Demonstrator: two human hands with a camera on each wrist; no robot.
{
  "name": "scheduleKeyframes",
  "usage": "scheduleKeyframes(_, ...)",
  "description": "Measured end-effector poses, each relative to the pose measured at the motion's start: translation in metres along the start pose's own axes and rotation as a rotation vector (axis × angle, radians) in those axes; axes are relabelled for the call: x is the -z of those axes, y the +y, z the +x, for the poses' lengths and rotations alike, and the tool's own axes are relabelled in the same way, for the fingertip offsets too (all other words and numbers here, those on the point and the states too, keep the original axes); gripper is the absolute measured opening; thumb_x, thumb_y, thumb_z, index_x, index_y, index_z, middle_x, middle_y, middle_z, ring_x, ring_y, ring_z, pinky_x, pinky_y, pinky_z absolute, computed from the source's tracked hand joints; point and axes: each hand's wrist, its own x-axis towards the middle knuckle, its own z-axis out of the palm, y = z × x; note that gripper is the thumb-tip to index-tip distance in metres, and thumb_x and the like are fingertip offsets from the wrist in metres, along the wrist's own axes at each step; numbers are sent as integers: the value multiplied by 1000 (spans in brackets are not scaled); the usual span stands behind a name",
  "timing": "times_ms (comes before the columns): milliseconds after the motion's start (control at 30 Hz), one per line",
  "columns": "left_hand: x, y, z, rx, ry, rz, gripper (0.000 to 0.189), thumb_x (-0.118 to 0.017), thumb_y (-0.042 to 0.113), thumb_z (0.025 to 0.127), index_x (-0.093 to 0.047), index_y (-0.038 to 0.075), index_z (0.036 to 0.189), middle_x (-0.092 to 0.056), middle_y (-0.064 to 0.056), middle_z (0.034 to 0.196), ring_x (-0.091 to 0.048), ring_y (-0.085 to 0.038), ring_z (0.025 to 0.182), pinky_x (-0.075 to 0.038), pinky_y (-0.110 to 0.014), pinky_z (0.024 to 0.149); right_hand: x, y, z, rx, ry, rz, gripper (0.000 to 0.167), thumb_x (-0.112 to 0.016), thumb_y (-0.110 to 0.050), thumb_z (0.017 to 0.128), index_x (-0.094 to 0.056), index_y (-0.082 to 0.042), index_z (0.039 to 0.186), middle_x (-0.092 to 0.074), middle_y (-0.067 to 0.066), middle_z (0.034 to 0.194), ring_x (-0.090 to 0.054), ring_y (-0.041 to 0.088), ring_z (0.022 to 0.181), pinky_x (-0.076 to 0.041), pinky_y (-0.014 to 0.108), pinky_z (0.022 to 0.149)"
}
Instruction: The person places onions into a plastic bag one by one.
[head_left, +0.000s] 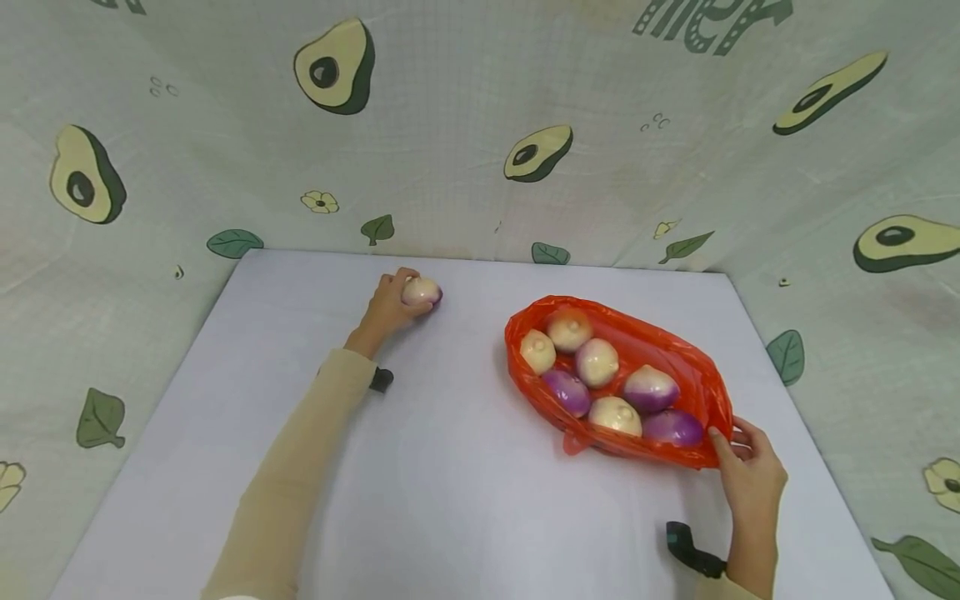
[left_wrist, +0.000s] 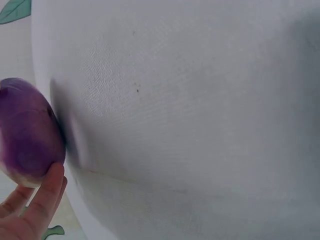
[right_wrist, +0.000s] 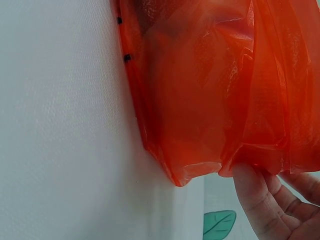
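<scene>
Toward the back left of the table, my left hand (head_left: 393, 300) grips a purple-and-white turnip (head_left: 422, 291) between thumb and fingers. In the left wrist view that turnip (left_wrist: 27, 130) shows its purple side, close to the white surface, with fingertips against its lower end. At the right, my right hand (head_left: 753, 471) pinches the near right edge of a red plastic bag (head_left: 693, 358). The bag lies with its mouth open upward, and several turnips (head_left: 597, 362) sit inside it. In the right wrist view the thumb presses the rim of the bag (right_wrist: 200, 110); the other fingertips are partly hidden.
A white tabletop (head_left: 480, 508) lies under everything. Behind it and at both sides hangs a pale cloth (head_left: 450, 108) printed with avocados and leaves. A black strap piece (head_left: 382, 380) shows at the left wrist, and a black mount (head_left: 690, 552) at the right wrist.
</scene>
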Motion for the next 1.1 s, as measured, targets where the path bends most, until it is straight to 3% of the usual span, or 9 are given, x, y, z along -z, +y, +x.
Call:
scheduleKeyframes(333,-2,3,-9,-1,-25,-2,59,-71,33,80,-41,18,129,-40,-23,124,-48,-39,104,-42,-54,90,0,0,0,1,-7,8,61,-48,-42,93,-34,-12,144,-45,18,134,-45,30,113,-40,3,52)
scheduleKeyframes(667,-11,6,-20,-11,-32,-24,57,-71,34,79,-43,20,127,-41,-21,121,-49,-37,101,-42,-52,89,1,0,3,-15,-16,-1,62,-48,-44,92,-32,-13,144,-44,18,135,-45,30,115,-50,13,60)
scheduleKeyframes(900,-17,13,-31,-62,-28,-44,57,-71,34,80,-43,20,127,-41,-21,121,-50,-38,101,-43,-53,89,1,0,4,-23,-21,-2,63,-48,-44,92,-32,-13,145,-44,18,135,-44,30,114,-49,12,60)
scheduleKeyframes(1100,-17,28,-42,-124,4,-97,56,-73,33,78,-45,20,125,-43,-20,118,-50,-35,99,-45,-50,86,1,0,3,-22,-25,-9,63,-48,-44,92,-31,-14,145,-44,18,136,-44,30,116,-55,22,70)
